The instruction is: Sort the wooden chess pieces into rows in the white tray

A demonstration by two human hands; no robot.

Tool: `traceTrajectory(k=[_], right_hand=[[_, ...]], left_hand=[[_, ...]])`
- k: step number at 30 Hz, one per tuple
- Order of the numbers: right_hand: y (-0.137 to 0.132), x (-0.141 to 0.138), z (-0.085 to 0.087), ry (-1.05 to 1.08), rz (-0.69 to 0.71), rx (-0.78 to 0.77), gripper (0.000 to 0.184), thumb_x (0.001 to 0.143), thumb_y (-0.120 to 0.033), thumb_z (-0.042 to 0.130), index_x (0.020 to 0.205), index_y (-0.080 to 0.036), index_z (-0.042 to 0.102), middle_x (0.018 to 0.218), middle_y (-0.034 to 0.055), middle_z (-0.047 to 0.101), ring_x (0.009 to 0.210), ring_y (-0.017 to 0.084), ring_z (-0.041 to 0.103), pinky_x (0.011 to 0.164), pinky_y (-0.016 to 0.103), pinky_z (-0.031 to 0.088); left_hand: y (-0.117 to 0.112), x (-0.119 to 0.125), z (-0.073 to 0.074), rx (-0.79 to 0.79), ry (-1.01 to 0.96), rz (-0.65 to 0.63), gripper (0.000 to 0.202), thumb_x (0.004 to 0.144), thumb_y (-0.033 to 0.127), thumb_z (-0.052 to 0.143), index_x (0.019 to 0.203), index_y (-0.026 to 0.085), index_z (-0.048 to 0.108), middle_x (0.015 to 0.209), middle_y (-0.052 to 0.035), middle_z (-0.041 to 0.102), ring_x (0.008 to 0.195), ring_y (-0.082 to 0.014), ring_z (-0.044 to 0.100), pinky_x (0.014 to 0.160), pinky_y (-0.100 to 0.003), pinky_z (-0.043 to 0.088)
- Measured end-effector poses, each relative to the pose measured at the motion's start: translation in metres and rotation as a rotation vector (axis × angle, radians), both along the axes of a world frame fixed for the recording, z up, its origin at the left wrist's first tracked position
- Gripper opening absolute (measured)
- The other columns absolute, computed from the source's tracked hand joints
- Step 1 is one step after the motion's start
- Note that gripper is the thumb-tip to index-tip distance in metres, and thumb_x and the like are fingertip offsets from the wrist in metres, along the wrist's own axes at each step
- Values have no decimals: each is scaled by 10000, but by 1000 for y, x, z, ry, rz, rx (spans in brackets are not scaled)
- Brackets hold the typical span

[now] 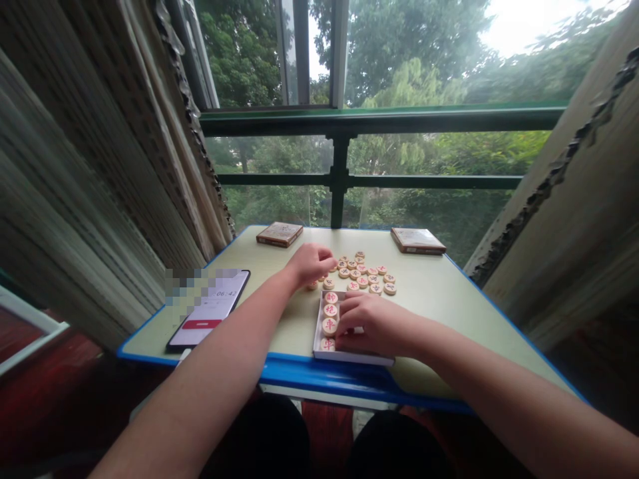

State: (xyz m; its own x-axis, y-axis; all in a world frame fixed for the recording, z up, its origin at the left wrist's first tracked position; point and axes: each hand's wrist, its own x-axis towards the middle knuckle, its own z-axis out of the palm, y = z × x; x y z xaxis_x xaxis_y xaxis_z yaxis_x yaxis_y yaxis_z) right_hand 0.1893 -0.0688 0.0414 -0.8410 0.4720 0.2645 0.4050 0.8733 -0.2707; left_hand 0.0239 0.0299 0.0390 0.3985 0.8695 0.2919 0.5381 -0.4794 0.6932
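Several round wooden chess pieces [367,273] with red characters lie loose on the pale green table [439,299]. My left hand [310,263] rests curled over the left end of that pile, fingers closed on pieces I cannot make out. A white tray [319,332] near the front edge holds a column of pieces [329,318]. My right hand [372,324] lies inside the tray, fingers bent down and pressed on the pieces beneath; what it holds is hidden.
A smartphone [212,309] with a lit screen lies at the table's left. Two flat brown boxes stand at the back, one left [279,233], one right [417,240]. A green window railing [339,179] runs behind; curtains hang on both sides. The table has a blue rim [324,372].
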Motion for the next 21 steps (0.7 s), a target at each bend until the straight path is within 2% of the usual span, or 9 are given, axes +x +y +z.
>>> traceTrajectory(k=[7, 11, 13, 17, 21], right_hand=[[-2, 1, 2, 54, -16, 41, 143, 793, -232, 606, 685, -165, 673, 666, 37, 604, 662, 132, 513, 673, 260, 415], [0, 1, 3, 134, -101, 116, 116, 777, -265, 632, 803, -157, 667, 726, 39, 613, 658, 129, 496, 660, 262, 406], [1, 1, 1, 124, -91, 116, 129, 785, -281, 627, 813, -162, 667, 734, 37, 619, 658, 127, 494, 655, 258, 404], [2, -2, -1, 93, -64, 108, 176, 813, -297, 597, 715, -167, 663, 696, 31, 615, 633, 119, 482, 647, 255, 398], [6, 5, 2, 138, -77, 118, 149, 804, -301, 610, 784, -172, 684, 667, 29, 608, 632, 125, 490, 645, 258, 404]], left_hand=[[-1, 1, 0, 32, 35, -11, 244, 699, 313, 510, 589, 125, 620, 455, 4, 564, 454, -98, 497, 440, -199, 326], [0, 0, 0, 53, 46, 0, 247, 695, 318, 513, 593, 125, 629, 457, 5, 564, 459, -96, 487, 450, -202, 323], [1, -1, 0, 63, 54, 3, 249, 692, 319, 514, 585, 125, 627, 461, 3, 566, 457, -95, 480, 450, -204, 317], [3, -1, -2, 91, 66, 9, 249, 689, 323, 515, 594, 127, 634, 471, 1, 574, 467, -98, 478, 456, -209, 313], [8, -2, -4, 126, 70, 55, 272, 708, 319, 479, 604, 130, 645, 465, -1, 568, 481, -106, 484, 481, -217, 333]])
